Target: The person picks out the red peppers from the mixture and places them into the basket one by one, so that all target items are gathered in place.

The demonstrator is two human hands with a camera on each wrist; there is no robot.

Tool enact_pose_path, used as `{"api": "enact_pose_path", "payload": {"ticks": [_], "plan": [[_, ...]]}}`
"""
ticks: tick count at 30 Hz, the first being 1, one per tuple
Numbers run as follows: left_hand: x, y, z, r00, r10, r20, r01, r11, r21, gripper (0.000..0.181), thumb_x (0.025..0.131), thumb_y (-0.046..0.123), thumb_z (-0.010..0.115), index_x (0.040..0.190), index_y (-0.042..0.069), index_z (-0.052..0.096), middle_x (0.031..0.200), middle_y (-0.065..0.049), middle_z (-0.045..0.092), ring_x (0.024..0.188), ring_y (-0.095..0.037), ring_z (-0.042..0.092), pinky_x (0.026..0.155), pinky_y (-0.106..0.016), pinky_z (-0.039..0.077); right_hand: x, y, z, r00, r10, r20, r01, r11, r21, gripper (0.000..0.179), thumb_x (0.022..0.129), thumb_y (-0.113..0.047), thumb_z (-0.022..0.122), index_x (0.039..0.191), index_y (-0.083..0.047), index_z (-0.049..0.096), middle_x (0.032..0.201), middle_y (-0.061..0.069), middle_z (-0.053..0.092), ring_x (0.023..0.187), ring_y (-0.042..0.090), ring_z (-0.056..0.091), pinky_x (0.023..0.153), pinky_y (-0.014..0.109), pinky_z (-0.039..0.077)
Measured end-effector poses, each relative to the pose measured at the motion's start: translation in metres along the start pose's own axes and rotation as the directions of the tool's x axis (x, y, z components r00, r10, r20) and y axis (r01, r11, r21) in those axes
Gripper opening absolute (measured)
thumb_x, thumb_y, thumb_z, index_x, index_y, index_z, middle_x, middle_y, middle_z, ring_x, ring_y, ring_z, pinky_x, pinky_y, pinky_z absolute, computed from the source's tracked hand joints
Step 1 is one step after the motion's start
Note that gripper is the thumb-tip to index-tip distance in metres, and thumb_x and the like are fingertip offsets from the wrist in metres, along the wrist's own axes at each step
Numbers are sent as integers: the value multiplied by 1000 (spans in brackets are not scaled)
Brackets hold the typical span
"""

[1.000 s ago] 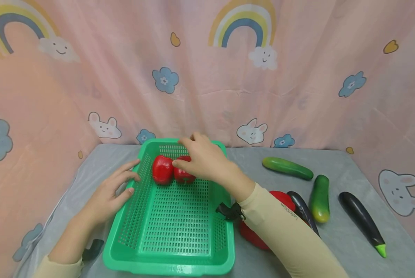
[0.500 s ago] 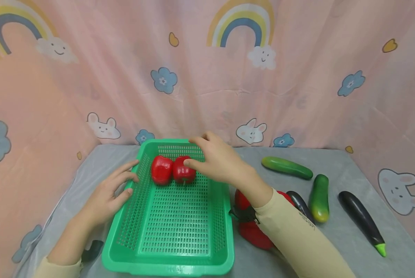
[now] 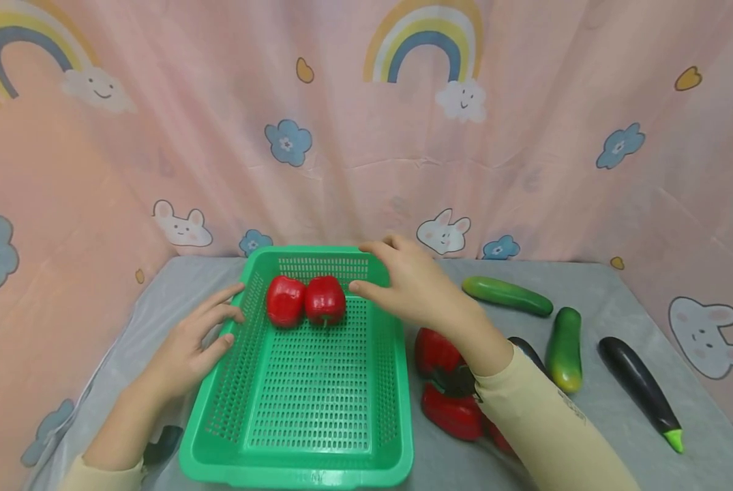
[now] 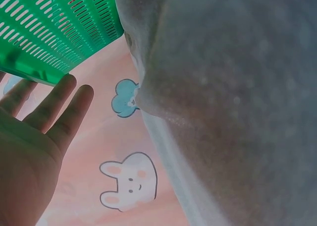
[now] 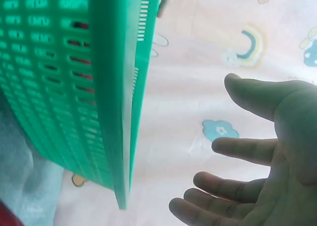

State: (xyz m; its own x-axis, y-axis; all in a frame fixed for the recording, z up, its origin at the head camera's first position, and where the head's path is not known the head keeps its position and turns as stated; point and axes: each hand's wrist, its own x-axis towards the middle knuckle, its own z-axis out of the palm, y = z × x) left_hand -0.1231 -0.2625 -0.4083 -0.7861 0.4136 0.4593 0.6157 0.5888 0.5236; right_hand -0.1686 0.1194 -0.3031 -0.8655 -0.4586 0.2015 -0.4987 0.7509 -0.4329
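A green plastic basket [image 3: 317, 458] stands on the grey cloth. Inside it, at the far end, two red bell peppers [image 3: 285, 301] lie side by side. My left hand [image 3: 188, 348] rests its fingertips against the basket's left rim, fingers extended. Over the right rim hovers my right hand [image 3: 412, 286], its fingers spread and nothing between them; the right wrist view shows the hand [image 5: 237, 171] apart from the basket wall [image 5: 114, 87]. More red bell peppers [image 3: 452, 412] lie right of the basket, partly hidden by the right forearm.
Two green cucumbers [image 3: 507, 295] lie toward the back right. A dark eggplant [image 3: 639, 389] with a green tip lies farther right, and another eggplant [image 3: 528, 354] is partly covered by the right sleeve. A pink patterned curtain [image 3: 366, 170] hangs behind the table.
My right hand has moved right, from above the right-hand pepper in the basket to over the basket's right rim. That pepper is now fully visible. The left hand stays at the left rim.
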Motion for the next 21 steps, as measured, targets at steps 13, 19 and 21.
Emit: {"api": "enact_pose_path", "payload": {"ticks": [13,19,21], "plan": [[-1,-1,0,1000,-2,6,2,1000,-7,23,101,5,66,118,18,68,165,-9,52,149,-33,50,105,-64,47,-24,12,-18,999,27,34,-30,996,82,68,100,-48,78,157,-16,58,150,7,57,138,30,53,108,59,52],[0,1,-1,1000,-10,6,10,1000,-15,23,100,5,66,118,19,68,164,-8,52,148,-35,51,104,-68,47,-35,14,-25,997,56,50,-61,992,111,69,101,-50,76,157,-14,57,153,10,56,141,33,51,110,64,49],[0,1,-1,1000,-12,5,12,1000,-20,23,100,5,66,118,19,68,164,-9,52,149,-36,50,104,-69,47,-40,14,-27,997,56,51,-61,992,113,69,102,-51,75,158,-14,56,154,10,56,142,34,51,110,65,48]]}}
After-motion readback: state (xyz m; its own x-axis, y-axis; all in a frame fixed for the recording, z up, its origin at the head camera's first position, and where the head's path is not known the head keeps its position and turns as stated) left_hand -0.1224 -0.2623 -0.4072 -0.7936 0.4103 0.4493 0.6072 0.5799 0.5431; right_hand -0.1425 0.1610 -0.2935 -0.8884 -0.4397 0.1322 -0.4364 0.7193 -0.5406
